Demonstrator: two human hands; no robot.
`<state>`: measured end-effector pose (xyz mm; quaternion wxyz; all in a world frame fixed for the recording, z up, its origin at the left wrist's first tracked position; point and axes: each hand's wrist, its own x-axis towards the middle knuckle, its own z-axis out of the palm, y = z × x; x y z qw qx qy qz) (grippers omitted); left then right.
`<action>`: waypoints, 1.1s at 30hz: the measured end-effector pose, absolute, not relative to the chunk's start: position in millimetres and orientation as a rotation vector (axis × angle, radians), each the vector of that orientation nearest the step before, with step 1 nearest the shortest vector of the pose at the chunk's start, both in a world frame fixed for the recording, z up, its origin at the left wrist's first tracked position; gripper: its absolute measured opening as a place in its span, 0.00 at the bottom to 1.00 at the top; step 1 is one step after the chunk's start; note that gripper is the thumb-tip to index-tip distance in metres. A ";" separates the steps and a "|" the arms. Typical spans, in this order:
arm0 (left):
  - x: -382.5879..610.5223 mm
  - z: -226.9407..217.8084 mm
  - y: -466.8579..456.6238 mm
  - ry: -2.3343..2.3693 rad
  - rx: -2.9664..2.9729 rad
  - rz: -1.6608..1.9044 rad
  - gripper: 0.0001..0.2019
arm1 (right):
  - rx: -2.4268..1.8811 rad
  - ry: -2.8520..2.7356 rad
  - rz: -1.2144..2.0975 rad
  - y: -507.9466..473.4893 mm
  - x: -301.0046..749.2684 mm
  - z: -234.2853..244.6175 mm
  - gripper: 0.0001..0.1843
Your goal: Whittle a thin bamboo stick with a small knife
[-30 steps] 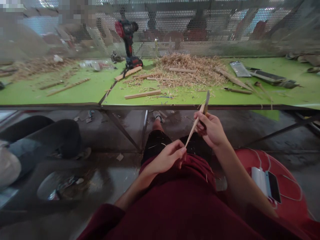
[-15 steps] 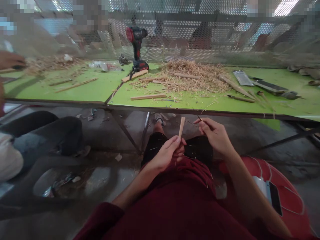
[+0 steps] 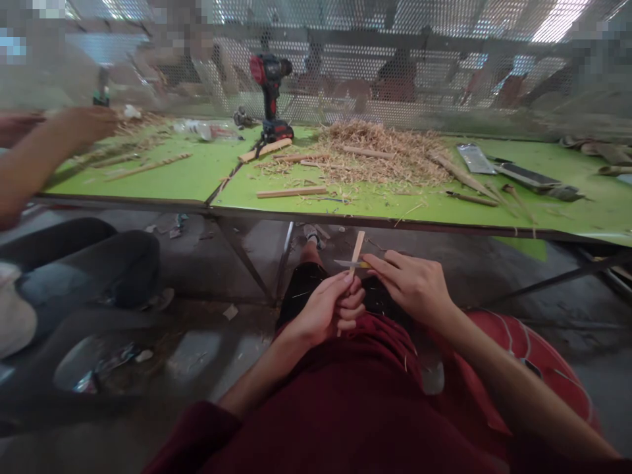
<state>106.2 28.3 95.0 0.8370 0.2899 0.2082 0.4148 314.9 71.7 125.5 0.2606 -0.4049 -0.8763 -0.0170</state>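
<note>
My left hand (image 3: 332, 308) is closed round a thin wooden stick (image 3: 357, 247), which stands nearly upright above my lap. My right hand (image 3: 411, 286) grips a small knife (image 3: 348, 263). Its blade lies flat and crosswise against the stick, just above my left fingers. Both hands are below the front edge of the green table (image 3: 316, 191), over my dark shorts.
A pile of wood shavings (image 3: 380, 151), several wooden sticks (image 3: 291, 192) and a red and black cordless drill (image 3: 270, 85) lie on the table. Another person's arm (image 3: 44, 155) reaches over the table at left. A red stool (image 3: 543, 362) is at my right.
One second ago the stick leaned right against the upright knife. My left hand turned the stick upright, and my right hand laid the blade crosswise on it. The other person's arm came into view.
</note>
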 end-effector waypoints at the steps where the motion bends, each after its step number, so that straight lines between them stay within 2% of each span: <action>1: 106.3 94.9 28.2 0.442 0.615 0.877 0.26 | -1.095 -2.375 -0.047 73.6 316.0 126.8 0.18; 10: 105.3 98.9 29.7 0.463 0.625 0.876 0.26 | -1.118 -2.357 0.037 105.1 323.0 141.0 0.10; 14: 103.2 101.0 16.7 0.457 0.656 0.790 0.25 | -1.363 -2.182 -0.317 149.3 363.2 159.4 0.15; 16: 102.6 100.6 11.2 0.451 0.656 0.750 0.24 | -1.401 -2.007 -0.371 168.8 390.8 169.0 0.09; 18: 102.8 100.0 11.1 0.448 0.636 0.768 0.24 | -1.349 -1.913 -0.271 172.3 407.3 174.2 0.07; 20: 103.9 100.0 15.8 0.431 0.621 0.790 0.23 | -1.281 -1.912 -0.061 156.0 404.3 172.3 0.10; 23: 105.9 102.1 23.8 0.394 0.617 0.781 0.22 | -1.163 -2.015 0.262 111.2 370.4 157.5 0.12; 25: 106.4 104.4 26.0 0.387 0.614 0.777 0.21 | -1.083 -2.079 0.365 84.8 343.5 144.8 0.12; 28: 105.0 107.3 24.9 0.416 0.613 0.801 0.20 | -1.021 -2.161 0.390 64.4 317.4 130.8 0.15; 33: 103.8 109.1 21.5 0.491 0.616 0.858 0.17 | -1.034 -2.310 0.135 57.2 312.5 126.2 0.21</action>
